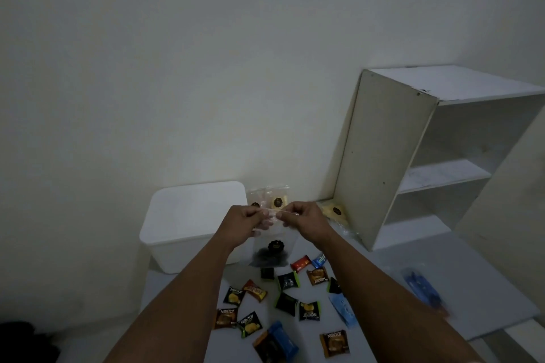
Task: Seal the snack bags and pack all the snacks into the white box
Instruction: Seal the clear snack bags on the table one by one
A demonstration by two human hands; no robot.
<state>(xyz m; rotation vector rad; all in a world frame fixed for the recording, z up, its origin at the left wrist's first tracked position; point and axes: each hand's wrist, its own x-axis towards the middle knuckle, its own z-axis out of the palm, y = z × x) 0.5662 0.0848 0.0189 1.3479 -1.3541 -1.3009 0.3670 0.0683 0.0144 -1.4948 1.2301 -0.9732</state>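
Clear plastic of the snack bag (272, 247) hangs below my fingers, left hand (243, 219) and right hand (303, 218) pinching its top edge to press the seal, white box (188, 215) just left.

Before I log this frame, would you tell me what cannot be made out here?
Head view:
- Clear snack bag with dark contents: whether its top is sealed; left hand and right hand pinch it.
- White plastic box: its inside; the camera angle hides it.
- Blue object: blurred.
- Lower wrappers: cut off or covered by forearms.
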